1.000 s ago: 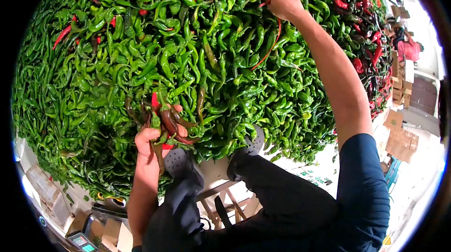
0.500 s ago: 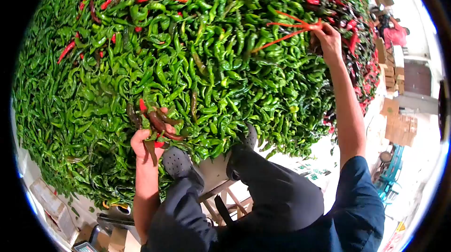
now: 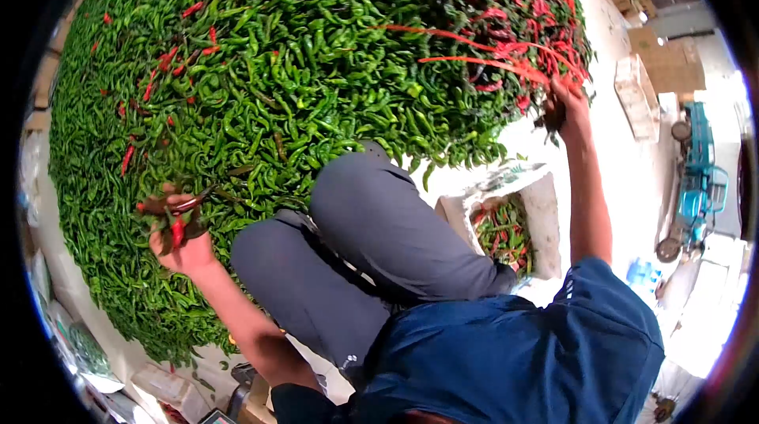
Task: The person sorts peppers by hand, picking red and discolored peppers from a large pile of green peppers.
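Note:
A big heap of green chili peppers (image 3: 316,92) spreads in front of me. My left hand (image 3: 183,246) is closed around several dark brown and red chili peppers (image 3: 178,226) at the heap's near left side. Over on the right, my right hand (image 3: 569,104) grips a long, thin, red-orange tool that looks like a pair of tongs (image 3: 518,68). Its two blurred arms point left and lie apart, with no pepper clearly between them. Below them is a patch of red and dark chili peppers (image 3: 494,17). Something dark hangs under the right hand, too blurred to name.
A white foam box (image 3: 545,214) holding mixed peppers (image 3: 506,230) stands right of my knees. Farther right are a pale crate (image 3: 636,96), cardboard boxes (image 3: 672,60) and a teal cart-like vehicle (image 3: 696,179).
My view has shifted, bringing the foam box into sight. The right hand has moved with the tool to the edge of the red peppers. My left hand appears farther left, still holding peppers.

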Demonstrator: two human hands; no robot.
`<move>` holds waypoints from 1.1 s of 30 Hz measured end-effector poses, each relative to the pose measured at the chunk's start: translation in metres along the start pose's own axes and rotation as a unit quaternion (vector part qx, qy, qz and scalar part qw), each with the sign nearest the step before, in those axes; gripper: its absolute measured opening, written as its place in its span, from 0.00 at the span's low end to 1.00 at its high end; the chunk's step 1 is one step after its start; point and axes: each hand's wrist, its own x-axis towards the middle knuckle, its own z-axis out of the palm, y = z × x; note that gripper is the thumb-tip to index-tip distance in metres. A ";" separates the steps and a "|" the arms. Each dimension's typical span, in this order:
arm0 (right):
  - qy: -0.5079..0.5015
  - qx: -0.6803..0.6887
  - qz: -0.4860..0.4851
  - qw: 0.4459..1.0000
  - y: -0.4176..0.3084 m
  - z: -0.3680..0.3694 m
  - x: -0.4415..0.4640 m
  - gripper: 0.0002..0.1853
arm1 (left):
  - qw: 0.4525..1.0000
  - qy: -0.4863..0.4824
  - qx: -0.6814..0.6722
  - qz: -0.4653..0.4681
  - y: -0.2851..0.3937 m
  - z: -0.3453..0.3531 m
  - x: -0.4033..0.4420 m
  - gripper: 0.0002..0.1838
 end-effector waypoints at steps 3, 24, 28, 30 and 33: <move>0.008 0.079 0.099 0.992 0.078 -0.160 -0.074 0.10 | 1.000 -0.005 0.025 0.019 -0.003 0.031 -0.015 0.29; -0.210 -0.146 0.309 0.916 0.100 -0.089 -0.134 0.26 | 0.941 -0.294 0.143 -0.082 -0.119 0.122 -0.067 0.35; -0.308 0.008 0.282 0.909 0.062 0.001 -0.108 0.45 | 0.952 -0.255 0.134 -0.107 -0.126 0.118 -0.090 0.34; -0.399 0.096 0.172 0.896 0.052 0.044 -0.092 0.52 | 0.965 -0.211 0.099 -0.117 -0.129 0.110 -0.098 0.36; -0.477 0.172 0.106 0.855 0.009 0.120 -0.100 0.43 | 0.961 -0.222 0.101 -0.128 -0.135 0.097 -0.101 0.36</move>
